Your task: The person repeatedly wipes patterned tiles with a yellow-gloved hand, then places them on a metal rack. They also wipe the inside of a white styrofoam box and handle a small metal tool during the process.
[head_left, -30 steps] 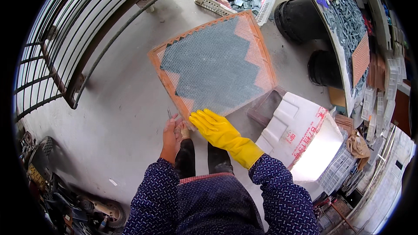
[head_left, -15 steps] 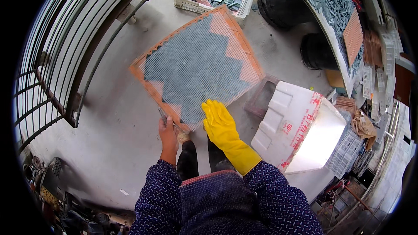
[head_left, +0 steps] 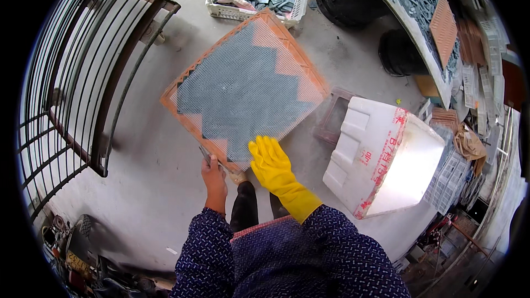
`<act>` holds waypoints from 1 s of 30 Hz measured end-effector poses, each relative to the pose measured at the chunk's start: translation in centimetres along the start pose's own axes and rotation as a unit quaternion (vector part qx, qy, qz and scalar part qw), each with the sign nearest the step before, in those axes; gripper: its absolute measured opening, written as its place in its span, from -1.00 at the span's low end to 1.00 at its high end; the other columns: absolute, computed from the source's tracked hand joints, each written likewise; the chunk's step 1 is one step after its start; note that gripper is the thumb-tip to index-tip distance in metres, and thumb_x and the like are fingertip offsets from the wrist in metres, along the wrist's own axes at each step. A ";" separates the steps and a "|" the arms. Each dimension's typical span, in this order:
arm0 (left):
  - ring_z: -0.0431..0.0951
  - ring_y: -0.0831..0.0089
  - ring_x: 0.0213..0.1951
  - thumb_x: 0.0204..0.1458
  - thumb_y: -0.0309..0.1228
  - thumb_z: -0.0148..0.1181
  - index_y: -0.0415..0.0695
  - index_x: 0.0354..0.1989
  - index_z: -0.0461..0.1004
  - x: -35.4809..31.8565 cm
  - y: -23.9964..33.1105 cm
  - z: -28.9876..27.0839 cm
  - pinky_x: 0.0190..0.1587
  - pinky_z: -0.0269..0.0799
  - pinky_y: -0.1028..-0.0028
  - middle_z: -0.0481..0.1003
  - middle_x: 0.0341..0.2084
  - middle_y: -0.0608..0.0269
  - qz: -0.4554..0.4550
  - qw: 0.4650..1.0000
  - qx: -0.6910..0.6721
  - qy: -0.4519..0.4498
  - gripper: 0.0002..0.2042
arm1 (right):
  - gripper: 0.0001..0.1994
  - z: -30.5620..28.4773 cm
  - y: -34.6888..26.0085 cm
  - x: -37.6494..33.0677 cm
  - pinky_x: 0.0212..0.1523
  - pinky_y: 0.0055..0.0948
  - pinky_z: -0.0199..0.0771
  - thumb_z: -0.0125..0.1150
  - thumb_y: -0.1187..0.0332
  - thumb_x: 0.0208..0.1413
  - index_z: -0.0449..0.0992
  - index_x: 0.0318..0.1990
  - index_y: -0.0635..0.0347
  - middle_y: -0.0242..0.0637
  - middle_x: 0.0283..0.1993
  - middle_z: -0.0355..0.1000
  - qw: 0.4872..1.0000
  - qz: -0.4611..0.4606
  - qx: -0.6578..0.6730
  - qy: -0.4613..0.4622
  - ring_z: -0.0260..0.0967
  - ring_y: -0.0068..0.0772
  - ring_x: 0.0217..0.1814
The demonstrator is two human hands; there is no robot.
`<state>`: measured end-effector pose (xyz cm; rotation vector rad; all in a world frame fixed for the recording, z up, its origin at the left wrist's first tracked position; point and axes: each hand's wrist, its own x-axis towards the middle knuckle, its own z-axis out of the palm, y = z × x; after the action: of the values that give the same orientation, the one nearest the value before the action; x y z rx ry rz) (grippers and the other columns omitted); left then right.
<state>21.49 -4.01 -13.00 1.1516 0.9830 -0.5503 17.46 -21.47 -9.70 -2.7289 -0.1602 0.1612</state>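
Red lettering on the white foam box (head_left: pixel 361 152)! Front and centre, fine mesh (head_left: pixel 264 36) over zigzag-edged grey tiles (head_left: pixel 237 88) on an orange tray (head_left: pixel 303 58); bare left hand (head_left: pixel 214 183) pinching a slim tool (head_left: pixel 205 155) beside it; gloved right hand (head_left: pixel 270 163), fingers together, at the mesh, grip unclear.

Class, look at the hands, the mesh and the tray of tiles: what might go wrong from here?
The gloved right hand is at the near edge of the mesh; a sideways push could shift the tiles beneath.
The bare left hand holds a thin tool beside the tray; it might catch the mesh or nick skin.
The tray's far corner looks close to the crate, though depth is hard to judge; swinging it could bump the two.
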 end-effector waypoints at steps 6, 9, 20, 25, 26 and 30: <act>0.06 0.78 -0.67 0.13 -0.33 -0.04 -0.09 -0.19 0.27 0.1 -0.3 -0.3 -0.69 -0.09 0.71 0.20 -0.58 0.54 0.019 1.000 0.009 0.003 -0.85 | -0.55 -4.5 8.5 4.3 0.30 -0.20 -0.15 -0.05 0.29 0.05 0.24 0.12 0.19 -0.08 0.18 0.17 0.988 0.108 -0.095 0.055 0.04 -0.09 0.25; 0.06 0.77 -0.67 0.13 -0.33 -0.04 -0.09 -0.18 0.26 0.3 -0.2 -0.3 -0.69 -0.07 0.72 0.21 -0.55 0.54 0.008 1.000 -0.001 -0.001 -0.84 | -0.53 -4.4 8.9 4.5 0.31 -0.16 -0.19 -0.05 0.28 0.05 0.21 0.14 0.22 -0.03 0.19 0.14 0.984 0.132 -0.081 0.084 0.01 -0.05 0.26; 0.03 0.77 -0.70 0.12 -0.32 -0.03 -0.11 -0.17 0.27 0.3 0.4 -0.5 -0.72 -0.09 0.71 0.23 -0.56 0.52 -0.006 1.000 0.009 0.008 -0.82 | -0.53 -1.5 2.7 0.9 0.33 -0.23 -0.20 -0.02 0.23 0.08 0.22 0.16 0.15 -0.16 0.22 0.15 0.997 -0.042 -0.021 -0.056 0.03 -0.23 0.29; 0.03 0.77 -0.71 0.12 -0.32 -0.02 -0.11 -0.19 0.27 0.0 0.3 0.1 -0.73 -0.09 0.72 0.23 -0.58 0.52 0.006 1.000 0.005 0.026 -0.83 | -0.53 -4.4 9.2 3.4 0.32 -0.24 -0.16 0.00 0.28 0.04 0.24 0.14 0.18 -0.11 0.20 0.16 0.990 0.112 -0.068 0.054 0.05 -0.17 0.27; 0.03 0.77 -0.71 0.12 -0.32 -0.02 -0.11 -0.19 0.27 0.0 0.3 0.1 -0.73 -0.09 0.72 0.23 -0.58 0.52 0.008 1.000 0.003 0.030 -0.83 | -0.53 -4.7 9.5 3.3 0.32 -0.23 -0.17 -0.01 0.28 0.04 0.23 0.14 0.18 -0.09 0.19 0.16 0.992 0.099 -0.065 0.054 0.05 -0.15 0.26; 0.03 0.77 -0.73 0.12 -0.33 -0.03 -0.10 -0.23 0.26 0.0 0.1 0.0 -0.74 -0.09 0.70 0.22 -0.61 0.51 0.016 0.999 0.007 0.027 -0.85 | -0.52 -5.7 10.2 2.4 0.32 -0.21 -0.19 -0.02 0.26 0.04 0.21 0.15 0.17 -0.04 0.19 0.14 0.997 0.045 -0.066 0.002 0.02 -0.09 0.27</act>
<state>21.59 -3.94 -12.94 1.1985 1.0078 -0.5041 21.55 -32.65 -8.78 -2.8687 -0.0470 0.1774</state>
